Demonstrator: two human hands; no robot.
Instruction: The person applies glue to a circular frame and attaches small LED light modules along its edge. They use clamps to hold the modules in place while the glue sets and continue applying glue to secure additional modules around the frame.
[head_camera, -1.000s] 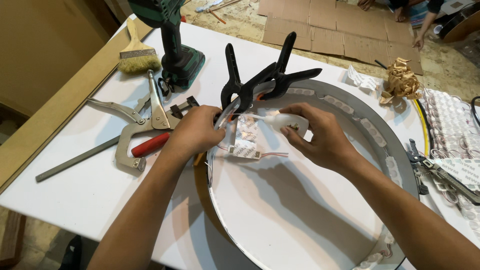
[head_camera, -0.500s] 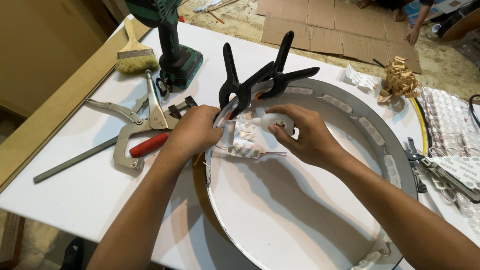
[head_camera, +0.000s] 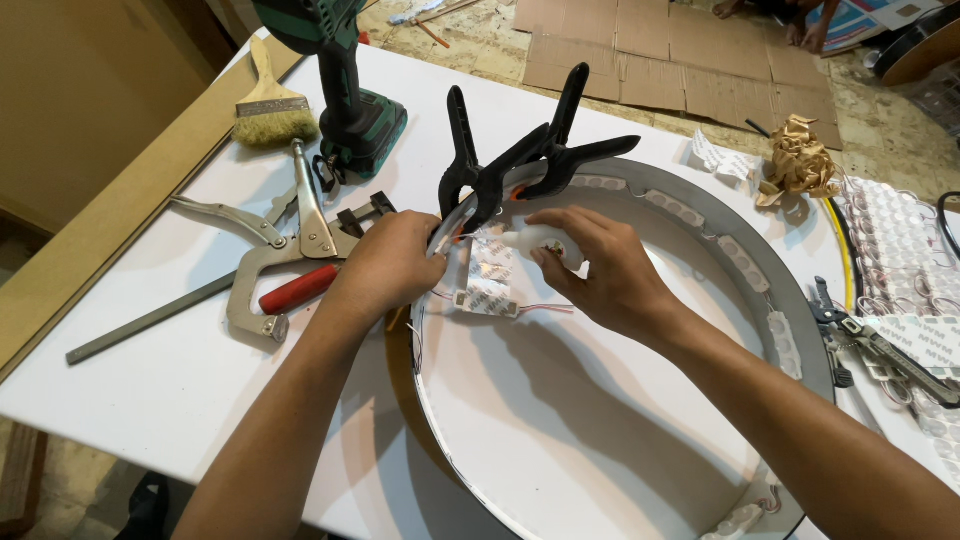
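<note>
Left hand (head_camera: 390, 268): rests on the near-left rim of the round tray, fingers curled together and pinching the rim wall beside the clamps; fingertips hidden behind the knuckles.
Right hand (head_camera: 605, 270): inside the tray, fingers closed around a small white tube (head_camera: 530, 239), its tip pointing left toward the rim.
Round tray (head_camera: 800, 350): large shallow ring with a grey wall and white floor, lying on the right half of the tabletop and overhanging its near edge.
LED strip (head_camera: 490, 285): short run of small white modules on thin wires, lying on the tray floor just inside the rim, between the two hands, below the tube.
Modules on wall (head_camera: 745, 265): further white modules stuck along the far and right inner wall of the tray.
Spring clamps (head_camera: 520, 160): two black, clipped on the far-left rim, handles standing up, touching each other.
Locking pliers (head_camera: 280, 245): silver, on the tabletop left of the left hand, just beside a red-handled tool (head_camera: 298, 288).
Cordless drill (head_camera: 345, 90): green, upright near the far-left corner.
Paintbrush (head_camera: 270, 105): flat, left of the drill.
Metal bar (head_camera: 150, 320): lies diagonally toward the left edge.
Loose modules (head_camera: 895, 250): heap at the right edge.
</note>
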